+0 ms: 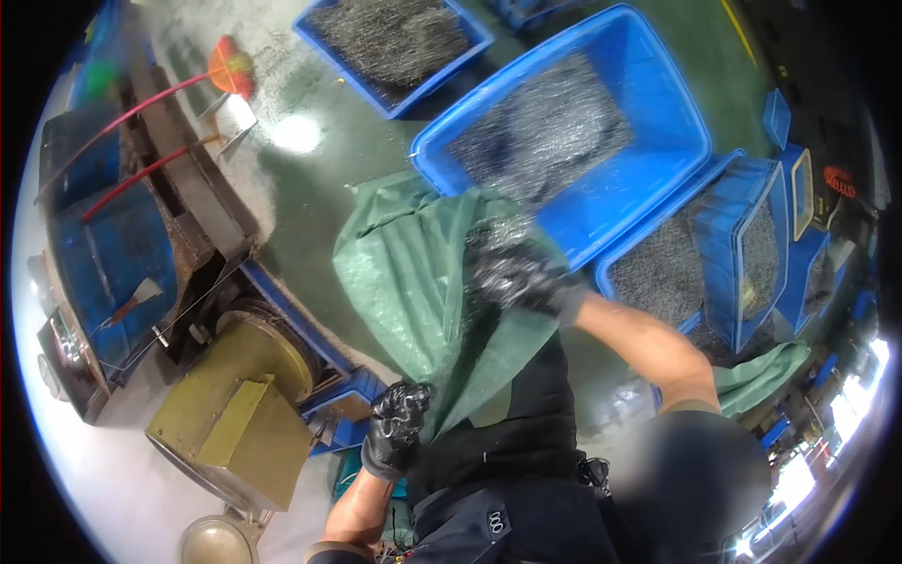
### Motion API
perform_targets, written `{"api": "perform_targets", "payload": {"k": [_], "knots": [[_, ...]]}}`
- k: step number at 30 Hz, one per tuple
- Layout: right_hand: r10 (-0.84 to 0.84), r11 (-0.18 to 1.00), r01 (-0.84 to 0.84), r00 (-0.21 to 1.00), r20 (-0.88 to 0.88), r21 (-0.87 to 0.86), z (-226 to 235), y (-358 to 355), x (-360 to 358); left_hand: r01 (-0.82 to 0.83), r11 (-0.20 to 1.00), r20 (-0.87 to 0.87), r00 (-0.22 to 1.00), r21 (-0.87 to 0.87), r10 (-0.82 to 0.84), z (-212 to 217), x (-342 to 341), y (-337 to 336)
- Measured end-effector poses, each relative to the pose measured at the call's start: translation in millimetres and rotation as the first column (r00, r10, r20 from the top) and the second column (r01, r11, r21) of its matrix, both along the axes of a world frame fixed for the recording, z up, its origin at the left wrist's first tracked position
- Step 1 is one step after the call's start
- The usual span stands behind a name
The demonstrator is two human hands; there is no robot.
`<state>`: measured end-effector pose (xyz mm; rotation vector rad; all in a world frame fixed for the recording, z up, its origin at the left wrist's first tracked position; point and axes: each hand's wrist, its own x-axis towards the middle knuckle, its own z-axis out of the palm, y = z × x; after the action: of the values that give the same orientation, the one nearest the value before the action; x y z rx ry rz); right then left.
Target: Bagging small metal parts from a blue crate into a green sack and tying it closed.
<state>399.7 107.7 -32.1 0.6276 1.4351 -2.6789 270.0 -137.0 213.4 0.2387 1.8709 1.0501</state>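
A green woven sack (399, 273) spreads in front of me, its far end against the near rim of a large blue bin (648, 179). My left hand (397, 428), in a wet-looking black glove, is closed in a fist on the sack's near edge. My right hand (526, 282), in a black glove too, is over the sack's fold beside the bin. Motion smears its fingers, so their grip does not show. Shiny grey pieces (503, 230) show next to that hand. Inside the bin lies a heap of small grey metal pieces (554, 127), too blurred to name.
Another blue bin (393, 99) of thin metal pieces stands at the far left. More filled blue bins (606, 273) are on the right, near another green sack (766, 376). An olive-coloured machine housing (235, 414) and long red handles (141, 177) are at left.
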Motion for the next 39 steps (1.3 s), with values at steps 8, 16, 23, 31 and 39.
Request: {"api": "perform_targets", "payload": {"k": [8,16,23,31,39], "knots": [[-0.108,-0.196,-0.664,0.746,0.657,0.721,-151,237,17,0.325,0.899,-0.426,0.798,-0.293,-0.427,-52,0,58],[0.05,-0.471,-0.535,0.778,0.626,0.701,-343,279,-79,0.459,0.752,-0.241,0.754,-0.473,-0.612,-88,-15,93],[0.269,-0.54,-0.301,0.823,0.5,0.786,-356,295,-88,0.477,0.639,-0.151,0.718,-0.603,-0.68,-94,-13,89],[0.088,0.015,-0.632,0.772,0.629,0.774,-237,275,-86,0.268,0.705,-0.125,0.883,-0.657,-0.452,-84,-3,70],[0.015,-0.397,-0.699,0.643,0.766,0.595,-115,300,-63,0.415,0.686,-0.549,0.412,-0.597,-0.727,-67,-17,73]]}}
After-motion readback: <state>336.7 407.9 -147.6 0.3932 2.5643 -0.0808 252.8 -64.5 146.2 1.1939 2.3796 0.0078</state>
